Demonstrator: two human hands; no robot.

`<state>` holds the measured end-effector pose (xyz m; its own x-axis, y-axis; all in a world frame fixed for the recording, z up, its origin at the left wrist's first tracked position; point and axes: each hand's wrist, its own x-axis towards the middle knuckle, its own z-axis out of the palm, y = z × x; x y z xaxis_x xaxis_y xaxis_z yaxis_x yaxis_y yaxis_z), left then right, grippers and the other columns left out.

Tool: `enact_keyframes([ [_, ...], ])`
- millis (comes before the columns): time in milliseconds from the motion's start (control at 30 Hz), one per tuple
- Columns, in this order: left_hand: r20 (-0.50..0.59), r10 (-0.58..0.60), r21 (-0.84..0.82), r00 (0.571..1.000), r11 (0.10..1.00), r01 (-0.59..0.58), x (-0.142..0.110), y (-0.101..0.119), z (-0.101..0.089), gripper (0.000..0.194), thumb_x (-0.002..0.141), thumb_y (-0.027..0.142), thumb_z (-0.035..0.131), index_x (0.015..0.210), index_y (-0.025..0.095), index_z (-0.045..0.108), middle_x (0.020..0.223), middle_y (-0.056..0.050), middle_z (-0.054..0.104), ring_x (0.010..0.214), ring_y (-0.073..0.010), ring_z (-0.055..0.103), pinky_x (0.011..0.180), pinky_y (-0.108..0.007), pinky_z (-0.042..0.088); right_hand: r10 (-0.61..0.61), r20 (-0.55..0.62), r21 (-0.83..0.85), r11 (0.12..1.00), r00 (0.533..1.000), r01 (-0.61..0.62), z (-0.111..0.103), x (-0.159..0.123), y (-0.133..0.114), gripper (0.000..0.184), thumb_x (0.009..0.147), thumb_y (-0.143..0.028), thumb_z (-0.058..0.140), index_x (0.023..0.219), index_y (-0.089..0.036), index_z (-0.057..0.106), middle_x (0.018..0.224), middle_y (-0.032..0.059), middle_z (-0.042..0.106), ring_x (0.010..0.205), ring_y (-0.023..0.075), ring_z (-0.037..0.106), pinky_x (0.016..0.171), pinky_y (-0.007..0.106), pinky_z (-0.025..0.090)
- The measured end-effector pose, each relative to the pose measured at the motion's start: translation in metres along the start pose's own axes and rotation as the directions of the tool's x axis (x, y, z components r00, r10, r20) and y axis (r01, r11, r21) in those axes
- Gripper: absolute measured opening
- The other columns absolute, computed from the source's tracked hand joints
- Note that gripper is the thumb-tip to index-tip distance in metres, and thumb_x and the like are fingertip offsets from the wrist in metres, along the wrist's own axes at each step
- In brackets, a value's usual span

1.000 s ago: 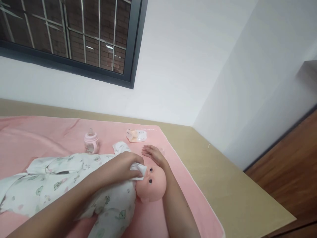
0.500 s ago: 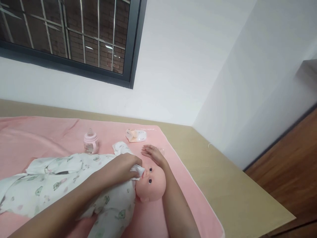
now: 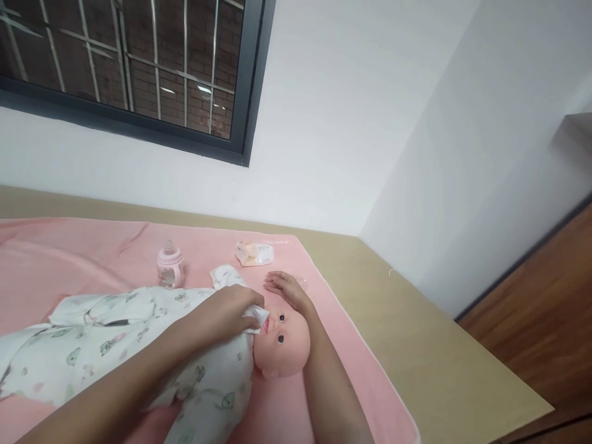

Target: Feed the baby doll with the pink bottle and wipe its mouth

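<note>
A baby doll (image 3: 289, 354) in a white printed outfit (image 3: 139, 327) lies on its back, its head to the right. My left hand (image 3: 234, 311) pinches a white wipe (image 3: 257, 317) at the doll's mouth and chin, and pink lips show beside the cloth's edge. On the far side of the doll's head, my right hand (image 3: 287, 288) rests on the pink mat with its fingers stretched out. Its forearm runs along the top of the head. A clear item near that hand is too faint to name.
A pink baby bottle (image 3: 170, 268) stands on the pink mat (image 3: 361, 364) behind the doll. Beside it to the right lies a small soft wipes packet (image 3: 255, 253). Wooden boards (image 3: 416, 327) border the mat, with white walls and a barred window behind.
The wipe has shifted slightly left with my left hand, so more of the doll's lips show. My right hand stays where it was.
</note>
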<state>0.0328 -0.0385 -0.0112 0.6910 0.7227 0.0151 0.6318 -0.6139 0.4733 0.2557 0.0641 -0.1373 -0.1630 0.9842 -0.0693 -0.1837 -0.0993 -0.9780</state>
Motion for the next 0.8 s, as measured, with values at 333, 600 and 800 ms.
enact_keyframes([
  [333, 0.009, -0.019, -0.001, 1.0, 1.0, 0.019, -0.0018, 0.0041, -0.0025, 0.008, 0.07, 0.017, 0.049, 0.072, 0.019, 0.057, 0.075, -0.001, 0.062, 0.073, -0.0196, 0.057, 0.06, -0.025, 0.033, -0.001, -0.008, 0.002, 1.0, 1.0, 0.001, 0.0017, -0.0011, -0.0005, 0.025, 0.071, -0.028, 0.07, 0.092, -0.016, 0.062, 0.086, 0.0064, 0.068, 0.081, 0.017, 0.067, 0.09, 0.035, 0.052],
  [600, 0.011, -0.03, 0.019, 0.999, 0.999, 0.03, -0.0012, 0.0052, -0.0017, 0.005, 0.07, 0.019, 0.048, 0.067, 0.018, 0.05, 0.069, 0.0, 0.058, 0.067, -0.0182, 0.054, 0.056, -0.026, 0.028, 0.003, -0.011, 0.011, 1.0, 1.0, -0.003, 0.0007, 0.0017, 0.0015, 0.025, 0.071, -0.025, 0.069, 0.092, -0.015, 0.063, 0.086, 0.0062, 0.067, 0.079, 0.0162, 0.067, 0.089, 0.035, 0.052],
  [800, 0.01, -0.022, 0.025, 1.0, 0.999, 0.022, -0.003, 0.0075, -0.0028, 0.004, 0.07, 0.019, 0.046, 0.066, 0.018, 0.047, 0.067, 0.0, 0.056, 0.065, -0.0171, 0.052, 0.055, -0.027, 0.027, 0.004, -0.007, 0.016, 1.0, 1.0, -0.004, 0.0012, 0.0008, 0.0007, 0.024, 0.072, -0.025, 0.069, 0.092, -0.015, 0.063, 0.086, 0.0066, 0.067, 0.077, 0.0155, 0.067, 0.088, 0.034, 0.052],
])
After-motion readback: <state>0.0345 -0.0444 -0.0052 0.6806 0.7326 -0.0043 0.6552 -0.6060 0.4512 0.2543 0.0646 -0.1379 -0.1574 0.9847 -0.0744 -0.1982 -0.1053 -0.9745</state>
